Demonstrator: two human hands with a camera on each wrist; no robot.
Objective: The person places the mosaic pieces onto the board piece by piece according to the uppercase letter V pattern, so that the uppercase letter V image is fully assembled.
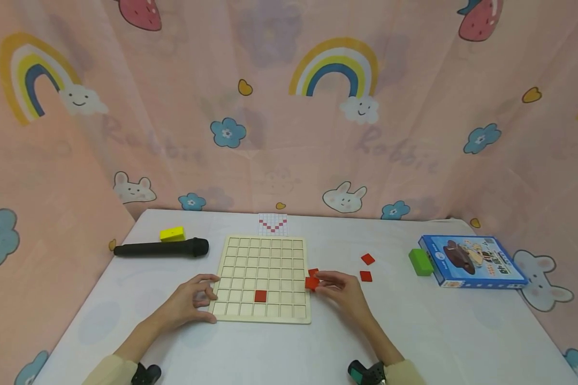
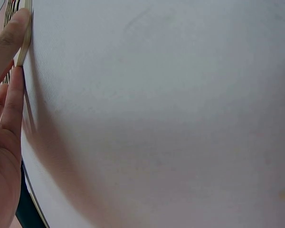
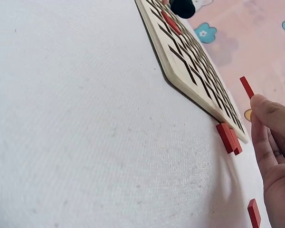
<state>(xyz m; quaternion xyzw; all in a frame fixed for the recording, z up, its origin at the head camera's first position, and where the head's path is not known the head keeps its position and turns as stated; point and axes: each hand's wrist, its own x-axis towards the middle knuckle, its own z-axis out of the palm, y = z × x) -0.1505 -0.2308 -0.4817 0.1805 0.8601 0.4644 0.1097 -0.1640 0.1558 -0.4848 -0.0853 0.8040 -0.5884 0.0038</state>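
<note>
A pale wooden grid board (image 1: 279, 262) lies on the white table, with one red square tile (image 1: 260, 296) in a lower cell. My left hand (image 1: 188, 302) touches the board's left edge, its thumb by the lower left corner; in the left wrist view its fingertips (image 2: 19, 23) rest on the rim. Thumb and fingers of my right hand (image 1: 344, 293) pinch another red tile (image 1: 311, 284) beside the board's right edge. The right wrist view shows this pinched tile (image 3: 247, 87) raised above the table. Below it, red tiles (image 3: 226, 137) lie close against the board's edge.
Two loose red tiles (image 1: 367, 259) lie right of my right hand. A card with a red V pattern (image 1: 272, 224) is behind the board. A black microphone (image 1: 164, 248) and yellow block (image 1: 172, 234) lie left; a green block (image 1: 421, 262) and blue box (image 1: 472, 261) are right.
</note>
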